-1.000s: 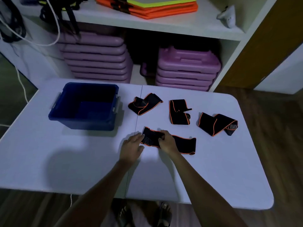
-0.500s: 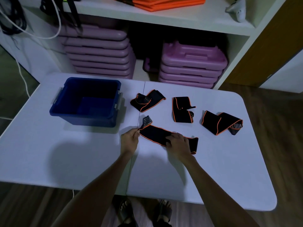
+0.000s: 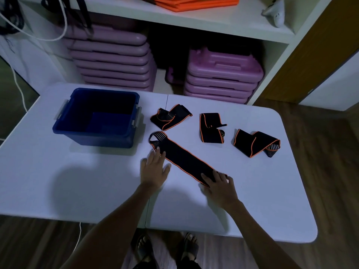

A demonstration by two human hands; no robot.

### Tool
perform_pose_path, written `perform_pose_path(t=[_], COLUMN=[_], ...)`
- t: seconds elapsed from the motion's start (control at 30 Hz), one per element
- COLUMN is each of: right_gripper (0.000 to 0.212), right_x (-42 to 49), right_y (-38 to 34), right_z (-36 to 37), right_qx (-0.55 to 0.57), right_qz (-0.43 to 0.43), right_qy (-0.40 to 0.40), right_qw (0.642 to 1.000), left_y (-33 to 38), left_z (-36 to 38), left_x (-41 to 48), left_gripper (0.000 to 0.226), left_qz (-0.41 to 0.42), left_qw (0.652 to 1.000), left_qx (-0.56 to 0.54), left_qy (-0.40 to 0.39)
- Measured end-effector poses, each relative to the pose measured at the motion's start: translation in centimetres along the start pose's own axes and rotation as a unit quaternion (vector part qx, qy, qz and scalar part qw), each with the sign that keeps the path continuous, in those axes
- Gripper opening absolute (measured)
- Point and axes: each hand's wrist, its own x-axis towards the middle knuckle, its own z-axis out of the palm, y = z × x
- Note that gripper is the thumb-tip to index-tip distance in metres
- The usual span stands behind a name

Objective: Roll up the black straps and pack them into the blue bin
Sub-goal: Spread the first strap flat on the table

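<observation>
Left hand [image 3: 154, 167] lies flat with fingers spread, its fingertips touching the striped far end of the long strap [image 3: 186, 159]; it holds nothing. Right hand [image 3: 219, 186] is also flat and spread, pressing down the strap's near end. Neither hand pinches the fabric.

Change over the last second: the strap was bunched between both hands, and it is now drawn out straight, running diagonally from near the bin's near right corner toward the table's near right. The hands have moved apart to its two ends. Judgement: the strap is flattened and ready, so rolling from one end is the step in hand; no roll has been started.

Blue bin [image 3: 97, 117] sits toward the far left of the table [image 3: 58, 191] and looks empty as far as its dim interior shows. Three other straps wait along the far edge, all loosely folded and unrolled: one [image 3: 171, 117] just right of the bin, one [image 3: 210, 128] at the middle, one [image 3: 256, 142] toward the far right. Judgement: the task is at its start, with four straps to go.

Table is white, with rounded corners and a centre seam. Beyond its far edge stands a white shelf unit [image 3: 213, 20] holding stacked purple cases [image 3: 223, 74], with orange material [image 3: 194, 2] on top. Floor is wood. Lighting is dim.
</observation>
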Motion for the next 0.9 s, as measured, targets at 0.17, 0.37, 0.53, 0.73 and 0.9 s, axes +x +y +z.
perform_pose_path(t=[0.17, 0.37, 0.53, 0.73, 0.9], right_gripper=[0.042, 0.037, 0.042, 0.089, 0.103], right_x=[-2.6, -6.3, -4.5, 0.0, 1.4], right_y=[-0.4, -3.0, -3.5, -2.8, -3.1], right_z=[1.3, 4.6, 4.2, 0.7, 0.6], right_qx=[0.037, 0.148, 0.208, 0.08, 0.033], right_qz=[-0.053, -0.143, -0.131, -0.164, -0.147], right_qy=[0.037, 0.118, 0.136, 0.014, -0.006], right_qw=[0.997, 0.971, 0.96, 0.983, 0.989], left_y=[-0.2, -1.2, -1.2, -0.6, -0.3], left_z=[0.0, -1.0, -1.7, -1.6, -1.4], left_x=[0.3, 2.5, 1.9, 0.6, -0.9], left_gripper=[0.065, 0.079, 0.087, 0.098, 0.067], left_qz=[-0.017, 0.05, 0.191, 0.28, 0.264], left_qw=[0.991, 0.979, 0.957, 0.92, 0.938], left_qx=[0.035, 0.072, 0.114, 0.169, 0.152], left_qy=[-0.125, -0.182, -0.186, -0.216, -0.163])
